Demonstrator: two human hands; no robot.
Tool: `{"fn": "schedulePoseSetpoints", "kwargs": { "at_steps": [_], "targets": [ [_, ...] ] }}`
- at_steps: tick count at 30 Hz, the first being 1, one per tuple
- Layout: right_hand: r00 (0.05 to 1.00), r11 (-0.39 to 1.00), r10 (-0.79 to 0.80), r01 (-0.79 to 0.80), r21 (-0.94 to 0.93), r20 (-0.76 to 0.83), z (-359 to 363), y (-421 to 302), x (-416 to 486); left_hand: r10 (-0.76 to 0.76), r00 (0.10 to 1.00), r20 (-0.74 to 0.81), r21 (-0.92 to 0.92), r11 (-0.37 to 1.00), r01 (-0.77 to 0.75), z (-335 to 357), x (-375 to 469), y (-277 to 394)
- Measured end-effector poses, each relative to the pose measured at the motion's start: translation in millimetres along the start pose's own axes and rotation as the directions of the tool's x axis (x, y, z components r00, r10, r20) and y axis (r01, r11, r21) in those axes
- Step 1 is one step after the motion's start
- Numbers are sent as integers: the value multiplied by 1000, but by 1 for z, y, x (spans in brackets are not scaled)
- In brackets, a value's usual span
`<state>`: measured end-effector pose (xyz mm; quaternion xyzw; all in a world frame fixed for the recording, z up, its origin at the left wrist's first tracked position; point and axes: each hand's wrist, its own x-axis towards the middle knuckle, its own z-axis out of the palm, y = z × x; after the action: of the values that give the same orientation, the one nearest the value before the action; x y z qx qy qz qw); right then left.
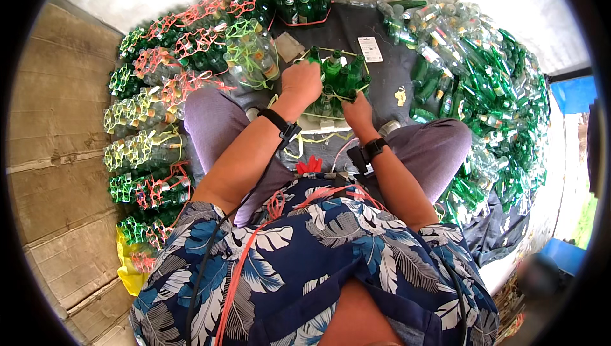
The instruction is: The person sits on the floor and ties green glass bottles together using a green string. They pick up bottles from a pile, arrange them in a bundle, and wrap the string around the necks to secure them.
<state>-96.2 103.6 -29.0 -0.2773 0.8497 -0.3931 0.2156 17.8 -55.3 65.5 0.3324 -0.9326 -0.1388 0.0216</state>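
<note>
Between my knees stands a cluster of upright green glass bottles [342, 76], with a few clear ones at its near side. A yellow-green plastic strap [336, 50] runs around and between their necks. My left hand [301, 78] is curled into a fist at the cluster's left side, beside a bottle neck; its fingertips and anything in them are hidden. At the near right corner, my right hand [358, 109] pinches the strap close to a bottle neck. The bottles stand on or just behind a pale low block [324, 125].
Strapped bottle bundles [198, 45] line the left side beside a cardboard wall [62, 121]. Another bundle [304, 4] stands at the back. Loose bottles [482, 74] are heaped on the right. A printed card [370, 49] and a cardboard scrap [289, 46] lie on the dark sheet [351, 19].
</note>
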Motion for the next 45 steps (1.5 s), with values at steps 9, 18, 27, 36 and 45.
{"fn": "schedulePoseSetpoints", "kwargs": {
  "at_steps": [9,18,27,36,45],
  "targets": [
    [1000,1000,2,-1,-30,30,0,4,3,452,861,231,80,874,-480,32,6,10],
    [999,998,-37,38,-43,19,6,14,7,406,861,305,279,827,-489,47,27,34],
    [999,997,-48,47,-57,-3,3,8,3,327,798,506,304,798,-520,33,44,49],
    [1000,998,-13,13,-68,-4,2,4,2,237,719,654,271,813,-515,33,60,50],
    [1000,998,25,-24,-66,11,0,2,1,366,797,481,150,861,-486,14,50,25]
  ]
}}
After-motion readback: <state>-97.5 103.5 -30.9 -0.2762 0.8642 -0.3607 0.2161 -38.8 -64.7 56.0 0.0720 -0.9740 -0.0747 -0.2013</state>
